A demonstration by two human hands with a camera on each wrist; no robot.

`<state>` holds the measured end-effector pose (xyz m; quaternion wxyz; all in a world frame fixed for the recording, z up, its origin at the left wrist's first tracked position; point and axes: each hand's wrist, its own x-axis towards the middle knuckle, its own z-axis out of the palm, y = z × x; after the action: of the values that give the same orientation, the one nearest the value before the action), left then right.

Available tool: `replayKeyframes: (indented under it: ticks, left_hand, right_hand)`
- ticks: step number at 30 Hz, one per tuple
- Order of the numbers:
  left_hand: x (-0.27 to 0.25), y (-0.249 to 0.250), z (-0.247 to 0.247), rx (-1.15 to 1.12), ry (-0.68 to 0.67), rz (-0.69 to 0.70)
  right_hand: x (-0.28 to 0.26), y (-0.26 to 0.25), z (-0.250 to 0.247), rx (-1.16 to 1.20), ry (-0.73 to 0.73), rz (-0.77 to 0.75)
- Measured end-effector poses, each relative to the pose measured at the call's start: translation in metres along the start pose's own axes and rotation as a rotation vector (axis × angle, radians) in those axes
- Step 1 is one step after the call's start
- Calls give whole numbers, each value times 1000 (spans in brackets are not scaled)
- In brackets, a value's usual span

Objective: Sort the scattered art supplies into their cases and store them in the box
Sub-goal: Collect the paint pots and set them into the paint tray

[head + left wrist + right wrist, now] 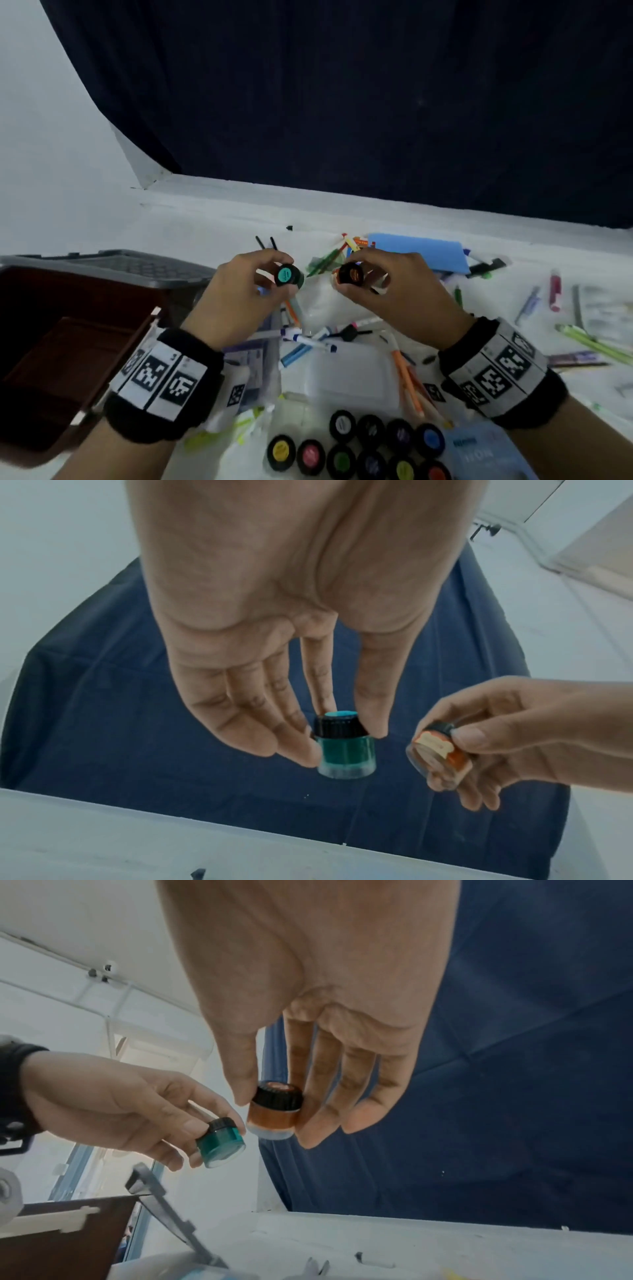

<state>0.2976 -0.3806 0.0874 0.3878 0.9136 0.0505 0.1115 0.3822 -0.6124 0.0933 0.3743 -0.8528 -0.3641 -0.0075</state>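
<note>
Writing: the cap discs of the paint jars carry small print, too blurred to read; a pale blue packet (pixel 486 452) at the near edge shows large letters that cannot be made out
Wrist markers: black-and-white coded squares on both wristbands, no readable text
Left hand (pixel 239 298): raised above the table, thumb and fingertips pinched on the teal paint jar (pixel 287 275); remaining fingers lie close together alongside it
Teal paint jar: black ribbed cap, teal disc on top, clear base; held in the air, touching nothing else
Right hand (pixel 394 294): raised at the same height, thumb and fingers clamped on the orange paint jar (pixel 351 273)
Orange paint jar: black cap, orange label; just beside the teal one, the two apart
Other jars: a double row of capped paint jars (pixel 356 445) stands at the near edge
Box (pixel 68 342): dark brown, open, left of the hands, grey lid (pixel 130 265) behind it
Table (pixel 205 219): white, strewn with markers and pens (pixel 308 342); a blue case (pixel 421 250) lies beyond the right hand
</note>
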Motion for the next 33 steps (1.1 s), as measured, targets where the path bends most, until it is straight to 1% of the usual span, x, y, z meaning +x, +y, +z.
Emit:
replayKeyframes:
  ticks: [3,6,8,11,13,18,23,27,30,33]
  left_hand:
    - [-40,-3,2,-19,-63,26]
    - [-72,-14,8,1,-195,44]
    - [-87,-25,15,52,-264,64]
    - [-104,-40,26,116,-295,79]
    - [-111,-46,32,132,-328,82]
    - [-111,-56,40,163,-366,118]
    - [-108,-58,42,230,-419,187]
    - [-104,-58,39,238,-468,174]
    - [-102,-56,36,247,-529,150]
    - [-103,-53,36,262,-543,164]
  right_hand:
    - [-37,-9,14,-63,-88,-1]
    - [-66,-16,36,-147,-233,-23]
    - [-80,-22,49,-209,-321,-27]
    - [-91,-30,63,-282,-422,-16]
    - [-95,-32,71,-316,-461,-12]
    - [-99,-30,81,-337,-476,-7]
    - [-99,-32,83,-369,-522,-26]
    - [-103,-36,86,-464,-547,-22]
    - [-107,-38,81,-492,-501,-5]
    - [-112,-33,66,-471,-438,41]
